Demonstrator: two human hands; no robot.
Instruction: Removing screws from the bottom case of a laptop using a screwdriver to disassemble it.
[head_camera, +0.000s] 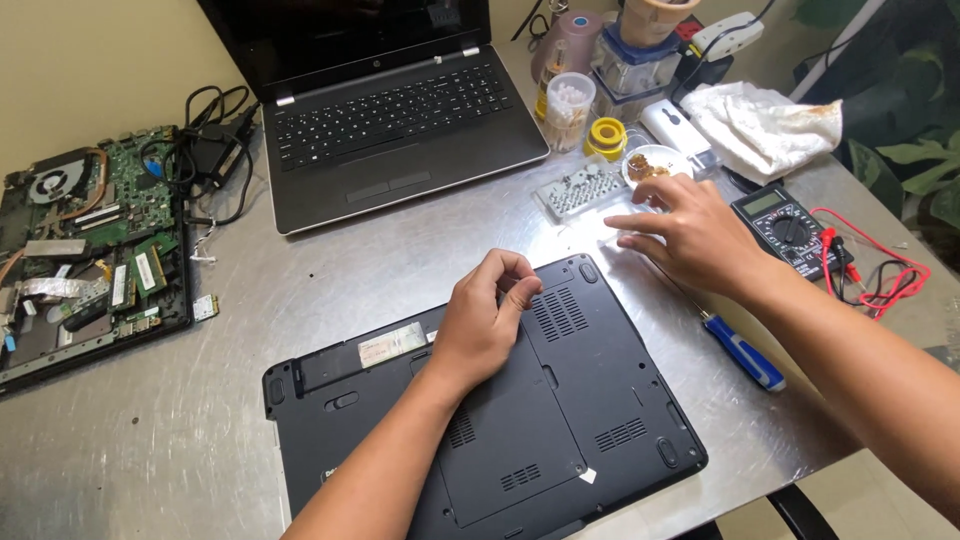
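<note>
Upturned on the steel table (200, 440), nearest me, lies a black laptop (560, 420) with its underside showing. My left hand (485, 325) rests on its far edge, fingers curled loosely, thumb pressed to the base; whether they pinch anything I cannot tell. My right hand (695, 235) lies flat on the table just beyond the laptop's far right corner, fingers stretched left, gripping nothing visible. A blue-handled screwdriver (742, 352) lies right of the laptop. Farther off sit a small dish of screws (652, 163), a multimeter (785, 228), an open laptop (390, 120) and, far left, a stripped motherboard (95, 235).
</note>
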